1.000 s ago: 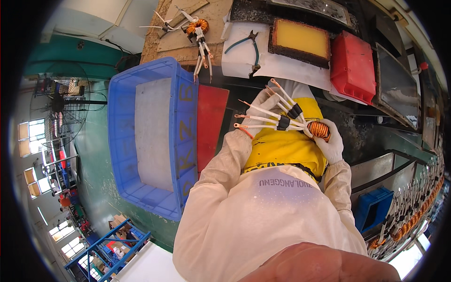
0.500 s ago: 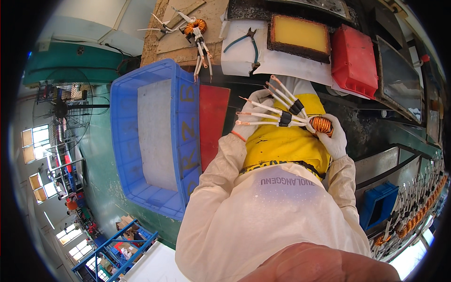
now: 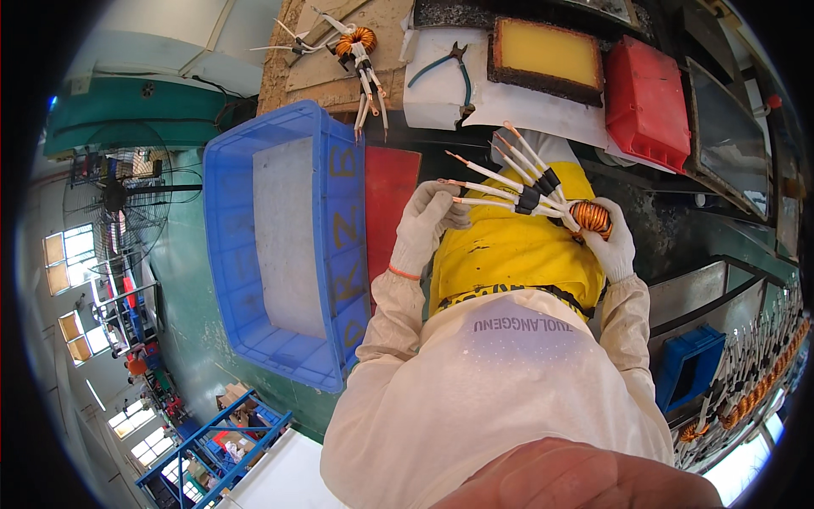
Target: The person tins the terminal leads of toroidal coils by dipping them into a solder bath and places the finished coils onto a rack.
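My right hand (image 3: 612,244), in a white glove, grips a ring-shaped copper coil (image 3: 591,219) above my lap. Several white wire leads (image 3: 496,197) with bare copper ends fan out from it to the left, banded by black sleeves (image 3: 527,200). At the tips of the lower leads is my gloved left hand (image 3: 426,216), its fingers curled in. It seems to pinch a lead's end, though the fingertips partly hide the contact. A second coil (image 3: 356,41) with similar leads lies on the wooden board at the back.
A large blue crate (image 3: 339,246) stands left, beside a red panel (image 3: 393,191). On the bench are pliers (image 3: 465,72), a tray of yellowish material (image 3: 547,61) and a red bin (image 3: 646,106). A small blue bin (image 3: 691,369) and rows of coils (image 3: 763,386) sit right.
My left hand has drawn back from behind the leads toward their tips, and its fingers have curled. The leads have spread and shifted slightly; my right hand keeps hold of the coil.
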Tool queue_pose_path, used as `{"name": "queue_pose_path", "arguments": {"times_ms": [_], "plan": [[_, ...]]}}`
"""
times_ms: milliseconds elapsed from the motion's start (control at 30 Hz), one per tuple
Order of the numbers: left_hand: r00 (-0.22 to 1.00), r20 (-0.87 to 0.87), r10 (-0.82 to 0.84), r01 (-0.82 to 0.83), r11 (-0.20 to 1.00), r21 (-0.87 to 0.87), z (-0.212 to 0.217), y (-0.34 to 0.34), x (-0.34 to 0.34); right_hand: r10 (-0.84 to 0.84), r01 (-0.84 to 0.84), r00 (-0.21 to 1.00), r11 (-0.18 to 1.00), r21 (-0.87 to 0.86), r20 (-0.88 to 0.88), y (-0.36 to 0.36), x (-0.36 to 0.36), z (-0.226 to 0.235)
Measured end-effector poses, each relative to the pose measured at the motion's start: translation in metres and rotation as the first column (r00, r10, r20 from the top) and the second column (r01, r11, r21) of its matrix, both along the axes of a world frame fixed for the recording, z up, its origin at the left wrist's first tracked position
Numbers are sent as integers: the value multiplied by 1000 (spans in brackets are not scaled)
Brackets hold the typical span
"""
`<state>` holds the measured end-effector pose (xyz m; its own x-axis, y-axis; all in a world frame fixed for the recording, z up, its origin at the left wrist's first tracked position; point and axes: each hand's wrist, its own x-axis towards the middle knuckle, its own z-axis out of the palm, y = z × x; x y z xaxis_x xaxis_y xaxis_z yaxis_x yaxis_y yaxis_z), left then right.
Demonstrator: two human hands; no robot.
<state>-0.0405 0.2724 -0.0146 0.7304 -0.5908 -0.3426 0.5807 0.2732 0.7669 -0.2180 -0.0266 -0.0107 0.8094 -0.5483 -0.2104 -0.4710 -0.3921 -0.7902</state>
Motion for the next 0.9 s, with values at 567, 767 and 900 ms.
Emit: {"name": "queue_pose_path", "arguments": {"times_ms": [567, 767, 900], "plan": [[894, 425, 139, -242, 950, 198, 22, -14, 30, 14, -13, 1000, 1000, -10, 9, -1, -1, 4], [21, 906, -423, -510, 775, 374, 67, -37, 49, -10, 10, 999, 1000, -6, -31, 2, 1, 8], [-130, 825, -551, -562, 726, 397, 60, -43, 50, 8, -8, 1000, 1000, -15, 3, 3, -1, 7]]}}
